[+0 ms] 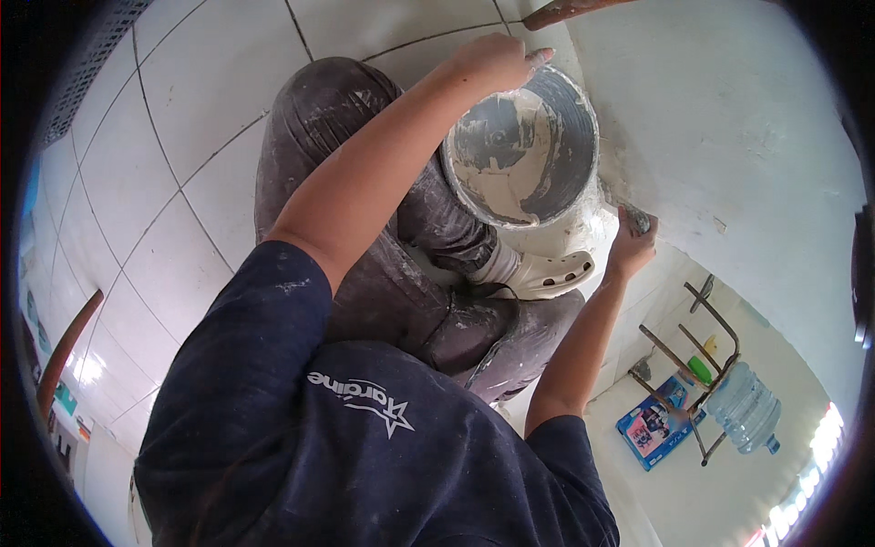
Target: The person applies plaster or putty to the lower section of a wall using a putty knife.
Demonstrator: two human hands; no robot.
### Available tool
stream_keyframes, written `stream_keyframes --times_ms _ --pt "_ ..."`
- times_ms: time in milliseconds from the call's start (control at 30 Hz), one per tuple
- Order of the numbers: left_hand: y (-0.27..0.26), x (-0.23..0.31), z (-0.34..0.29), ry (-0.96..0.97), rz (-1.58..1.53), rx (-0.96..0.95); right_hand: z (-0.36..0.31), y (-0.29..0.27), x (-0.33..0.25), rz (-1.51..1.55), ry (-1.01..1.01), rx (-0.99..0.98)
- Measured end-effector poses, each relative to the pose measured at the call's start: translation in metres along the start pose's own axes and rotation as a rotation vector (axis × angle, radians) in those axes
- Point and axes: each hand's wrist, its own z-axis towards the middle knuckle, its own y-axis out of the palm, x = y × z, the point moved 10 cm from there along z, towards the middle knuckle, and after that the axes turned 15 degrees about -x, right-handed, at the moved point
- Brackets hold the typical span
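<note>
A dark grey bucket (pixel 591 150) is tipped so that I look into it, with cream-coloured plaster smeared over its bottom and inner wall. At its far rim, my left hand (pixel 499 64) is closed on the edge, the thumb and some fingertips coated in plaster. Low on the wall to the right, my right hand (pixel 631 244) is closed round the handle of a plaster-smeared tool (pixel 641 220). The tool's blade is mostly hidden, so I cannot make out its exact kind. Wet plaster marks show beside the bucket, where the wall meets the floor.
A white wall (pixel 729 137) rises close on the right. My legs and a pale clog (pixel 551 273) are beside the bucket on the tiled floor (pixel 200 118). Further right are a metal-framed rack (pixel 720 369), a clear water jug (pixel 746 410) and a blue box (pixel 656 424).
</note>
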Motion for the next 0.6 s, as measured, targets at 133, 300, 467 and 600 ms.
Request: stream_keyframes --times_ms 133,300,467,600 --pt "0.004 -0.001 0.004 -0.014 0.023 -0.063 -0.010 -0.018 -0.006 0.066 -0.053 0.091" --pt "0.007 -0.008 0.008 0.008 0.028 -0.003 -0.005 -0.020 -0.009 0.006 0.012 0.029" --pt "0.004 0.007 0.004 0.013 0.055 -0.031 0.012 -0.005 0.019 0.082 0.016 0.061" --pt "-0.001 0.003 -0.001 -0.007 0.027 -0.050 0.008 -0.001 0.006 0.018 0.046 0.084"
